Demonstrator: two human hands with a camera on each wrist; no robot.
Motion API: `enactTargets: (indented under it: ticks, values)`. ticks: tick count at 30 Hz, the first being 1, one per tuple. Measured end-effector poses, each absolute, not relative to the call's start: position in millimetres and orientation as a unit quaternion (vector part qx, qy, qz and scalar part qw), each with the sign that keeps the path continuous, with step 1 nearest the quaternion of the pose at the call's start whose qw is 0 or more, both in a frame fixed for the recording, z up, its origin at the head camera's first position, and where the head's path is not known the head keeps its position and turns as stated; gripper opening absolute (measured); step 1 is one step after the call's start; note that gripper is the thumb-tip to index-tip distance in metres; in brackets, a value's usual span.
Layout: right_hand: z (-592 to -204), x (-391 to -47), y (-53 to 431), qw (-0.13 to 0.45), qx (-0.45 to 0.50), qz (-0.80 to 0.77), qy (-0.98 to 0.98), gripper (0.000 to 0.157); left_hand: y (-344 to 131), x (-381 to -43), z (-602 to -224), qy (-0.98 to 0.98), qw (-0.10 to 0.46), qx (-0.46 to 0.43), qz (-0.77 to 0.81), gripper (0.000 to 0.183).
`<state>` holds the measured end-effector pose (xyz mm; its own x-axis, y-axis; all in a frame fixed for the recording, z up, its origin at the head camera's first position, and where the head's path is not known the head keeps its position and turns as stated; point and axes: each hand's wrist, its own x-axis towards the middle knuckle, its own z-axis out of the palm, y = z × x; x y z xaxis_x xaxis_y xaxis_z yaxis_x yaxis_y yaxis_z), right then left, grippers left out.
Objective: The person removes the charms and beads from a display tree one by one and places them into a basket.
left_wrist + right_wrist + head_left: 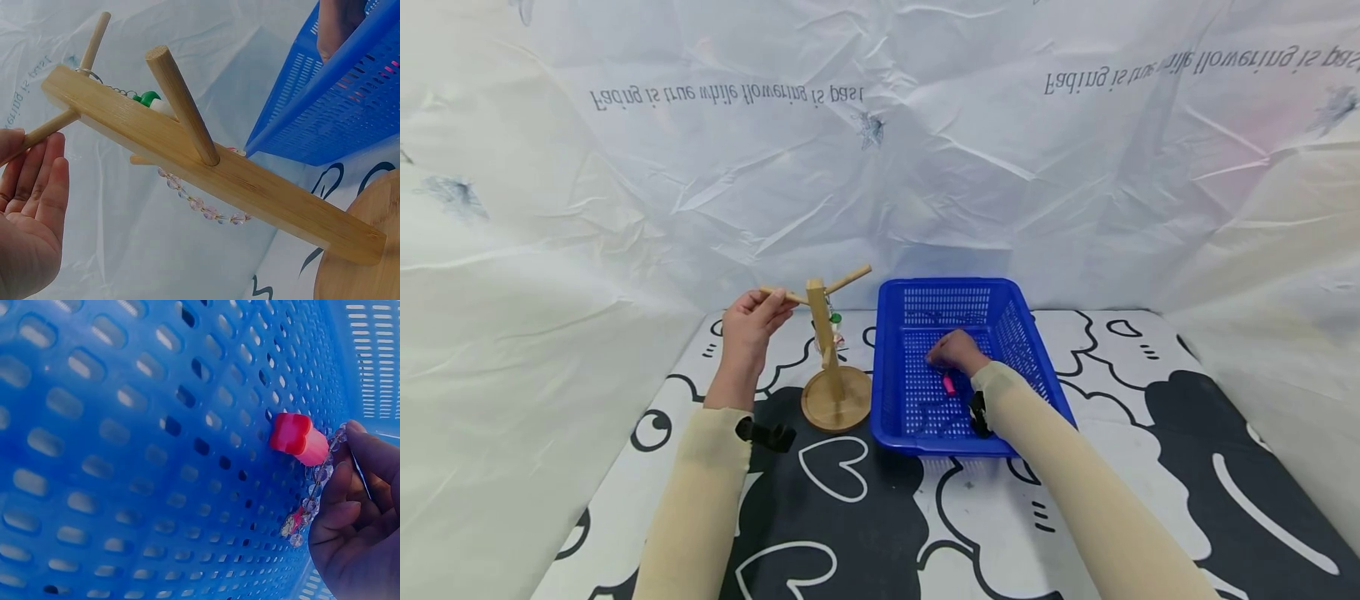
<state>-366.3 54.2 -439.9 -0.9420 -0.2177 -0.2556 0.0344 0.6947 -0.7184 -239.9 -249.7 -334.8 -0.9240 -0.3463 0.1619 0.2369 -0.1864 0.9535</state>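
Observation:
At the left, my left hand [752,329] pinches one peg [47,129] of a wooden rack [822,325] between thumb and fingers. The rack stands upright on its round base [820,408]. From its pegs hang a keychain with a green charm [149,98] and a strand of clear, pinkish beads [197,205]. My right hand [957,350] reaches down into a blue plastic basket [883,375]. In the right wrist view, its thumb and fingertips pinch a string of clear beads [320,474]. A pink charm [290,434] lies against that string.
The basket stands just right of the rack, its raised rim between them. Underneath is a black-and-white patterned cloth [872,533]. A white printed sheet [775,183] rises behind and at both sides.

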Motion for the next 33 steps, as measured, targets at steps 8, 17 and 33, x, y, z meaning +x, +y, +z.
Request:
enactTargets:
  ticks: [8, 17, 33]
  values:
    - [-439.3, -367.3, 53.3, 0.165, -0.051, -0.386, 0.906, 0.019, -249.8, -240.5, -334.4, -0.605, 0.193, 0.042, -0.771, 0.013]
    - [-440.9, -365.8, 51.5, 0.163, -0.063, -0.35, 0.92, 0.02, -250.7, -241.4, -336.7, -0.603, 0.199, 0.043, -0.772, 0.008]
    - [-435.1, -360.2, 50.3, 0.167, -0.075, -0.335, 0.924, 0.022, -251.0, -240.0, -338.9, -0.599, 0.195, 0.04, -0.775, 0.007]
